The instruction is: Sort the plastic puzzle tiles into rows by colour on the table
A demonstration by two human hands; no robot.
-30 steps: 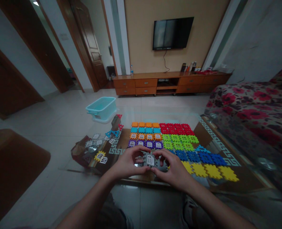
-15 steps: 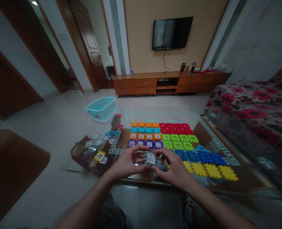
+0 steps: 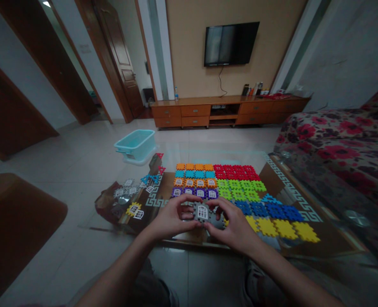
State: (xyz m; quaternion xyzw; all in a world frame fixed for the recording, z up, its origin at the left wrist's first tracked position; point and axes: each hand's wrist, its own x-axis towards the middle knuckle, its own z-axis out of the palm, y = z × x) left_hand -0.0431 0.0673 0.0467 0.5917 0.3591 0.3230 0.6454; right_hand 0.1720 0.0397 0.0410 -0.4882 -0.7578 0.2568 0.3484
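Between my two hands, above the near edge of the glass table (image 3: 157, 200), is a grey tile with a white window piece (image 3: 202, 212). My left hand (image 3: 173, 217) pinches its left side with thumb and fingers. On its right side, the thumb and fingers of my right hand (image 3: 232, 221) close on it. Behind my hands lie rows of orange tiles (image 3: 194, 167), light blue tiles (image 3: 195, 174), and purple tiles with white windows (image 3: 200, 193). Red (image 3: 235, 172), green (image 3: 242, 189), blue (image 3: 275, 210) and yellow tiles (image 3: 285, 229) lie to the right.
Loose white window pieces (image 3: 130, 189), a yellow tile (image 3: 133, 209) and blue triangular pieces (image 3: 150, 179) lie at the table's left. A turquoise bin (image 3: 136, 147) stands on the floor beyond. A flowered sofa (image 3: 336, 136) is on the right, a brown stool-like object (image 3: 25, 213) on the left.
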